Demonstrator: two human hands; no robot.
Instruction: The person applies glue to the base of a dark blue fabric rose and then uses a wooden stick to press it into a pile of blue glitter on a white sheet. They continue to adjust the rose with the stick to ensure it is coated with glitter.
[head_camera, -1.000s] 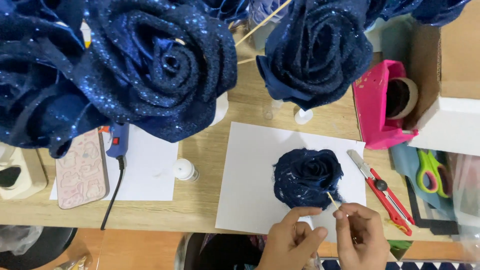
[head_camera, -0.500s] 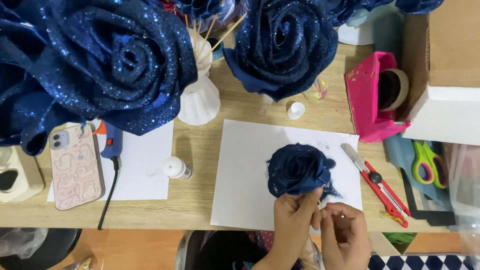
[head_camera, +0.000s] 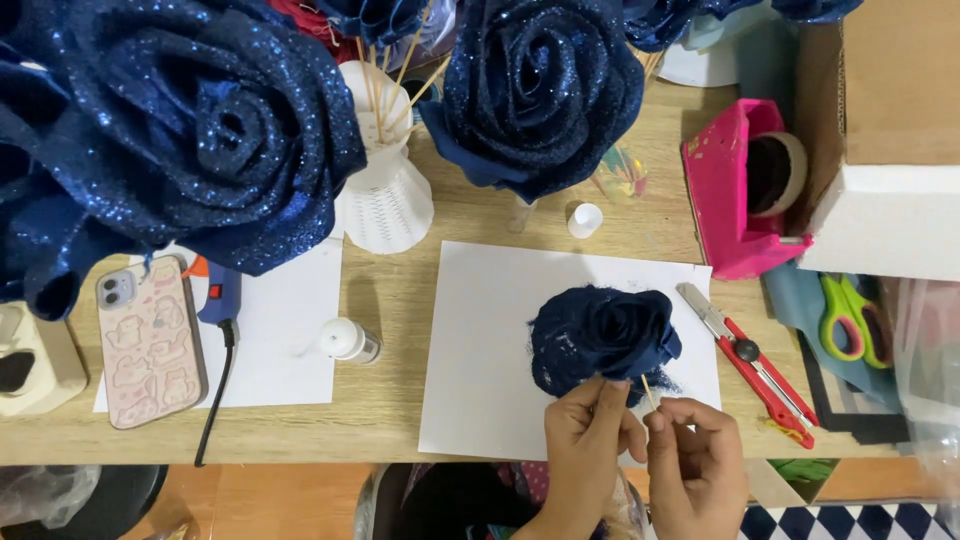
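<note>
Far left of the wooden table (head_camera: 420, 300): a beige block (head_camera: 30, 362) at the edge, then a phone in a pale patterned case (head_camera: 150, 340) lying face down, long axis running away from the viewer. Beside it a blue glue gun (head_camera: 220, 295) is laid on a white sheet (head_camera: 285, 340), its black cord trailing toward the table edge. A small white bottle (head_camera: 348, 340) lies on its side, just off that sheet. Behind it a white ribbed vase (head_camera: 385, 200) holds thin wooden sticks; large glittered navy roses (head_camera: 200, 130) fill the top of the view.

Centre: a second, larger white sheet (head_camera: 480, 350). Over its near right part a small navy fabric rose (head_camera: 603, 335) is held, bloom facing up and away from the viewer. The left hand (head_camera: 585, 440) is closed on the rose's lower edge, fingers pinching the fabric. A thin wooden stick (head_camera: 647, 392) is seen at the rose's base, long axis running from the bloom toward the viewer, slightly tilted right. The right hand (head_camera: 695, 455) is pinched narrowly on the stick's near end.

Right: a red box cutter (head_camera: 750, 362) lies diagonally, then a pink tape dispenser (head_camera: 735, 190), green-handled scissors (head_camera: 850, 315), and a cardboard box (head_camera: 890, 80).
</note>
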